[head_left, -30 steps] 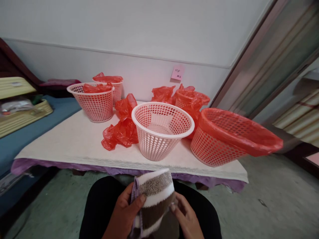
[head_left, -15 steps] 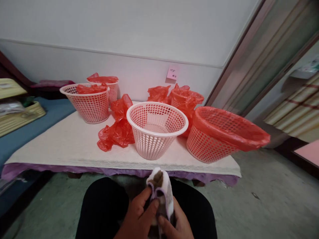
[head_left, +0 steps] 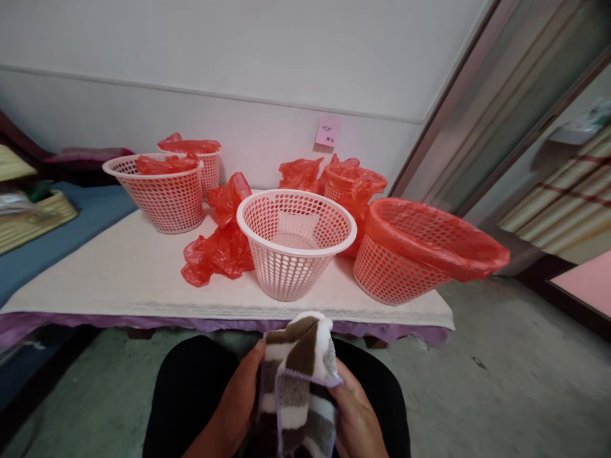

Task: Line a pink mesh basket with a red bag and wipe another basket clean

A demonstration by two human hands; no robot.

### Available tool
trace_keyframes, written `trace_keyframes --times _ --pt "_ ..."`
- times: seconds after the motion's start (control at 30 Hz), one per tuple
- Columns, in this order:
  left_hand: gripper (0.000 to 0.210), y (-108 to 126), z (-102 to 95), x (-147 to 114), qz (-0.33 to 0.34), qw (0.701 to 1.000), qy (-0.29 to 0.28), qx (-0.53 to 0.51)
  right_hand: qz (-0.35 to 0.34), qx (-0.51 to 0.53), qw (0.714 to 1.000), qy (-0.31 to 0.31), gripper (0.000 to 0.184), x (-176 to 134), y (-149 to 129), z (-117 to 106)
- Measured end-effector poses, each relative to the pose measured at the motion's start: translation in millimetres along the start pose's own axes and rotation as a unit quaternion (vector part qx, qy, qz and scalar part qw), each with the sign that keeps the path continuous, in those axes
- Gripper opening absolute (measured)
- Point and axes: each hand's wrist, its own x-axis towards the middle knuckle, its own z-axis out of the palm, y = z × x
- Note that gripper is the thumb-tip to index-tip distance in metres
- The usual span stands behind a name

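A striped towel [head_left: 298,381] in brown, grey and white, edged with purple stitching, hangs folded between my two hands above my lap. My left hand [head_left: 236,394] grips its left side, with the fingers hidden behind the cloth. On the other side my right hand [head_left: 358,407] pinches the towel's right edge near a corner. Just beyond the towel stands a pale pink perforated basket [head_left: 296,254], upright and with no bag in it. To its right, a second basket [head_left: 396,280] is lined with a red plastic bag [head_left: 429,235] folded over the rim.
The baskets stand on a low bench with a white cloth [head_left: 119,273]. A crumpled red bag [head_left: 222,248] lies left of the middle basket. Two more baskets [head_left: 167,197] with red bags stand at left. Behind, a red-lined basket [head_left: 356,181] sits below a pink note [head_left: 327,133] on the wall.
My hands have moved apart, and the towel between them has spread wider, showing more of its stripes. The baskets have not moved on the bench; the view has shifted slightly.
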Motion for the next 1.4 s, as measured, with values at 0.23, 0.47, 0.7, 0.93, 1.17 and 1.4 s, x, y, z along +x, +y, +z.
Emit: trace_keyframes --times 0.23,0.47,0.7,0.93,1.17,1.4 --pt "0.035 28 -17.7 2 0.157 0.984 -0.018 -0.084 -0.035 -0.006 0.999 0.015 0.03 2 -23 -23" --pt "0.022 56 -66.3 -5 0.41 0.88 0.061 0.233 -0.097 -0.039 0.988 0.117 0.034 6 -44 -49" --pt "0.026 67 -72.9 -11 0.472 0.803 0.024 0.364 -0.138 -0.176 0.972 0.076 0.036 3 -55 -56" --pt "0.022 70 -70.3 -11 0.52 0.743 0.049 0.42 -0.136 -0.11 0.981 0.088 0.037 9 -72 -52" --pt "0.02 66 -62.0 7 0.399 0.855 0.007 0.332 -0.095 -0.021 0.994 0.04 0.027 29 -73 -39" --pt "0.015 65 -61.0 14 0.413 0.875 0.113 0.225 -0.106 -0.077 0.991 0.03 0.027 47 -79 -48"
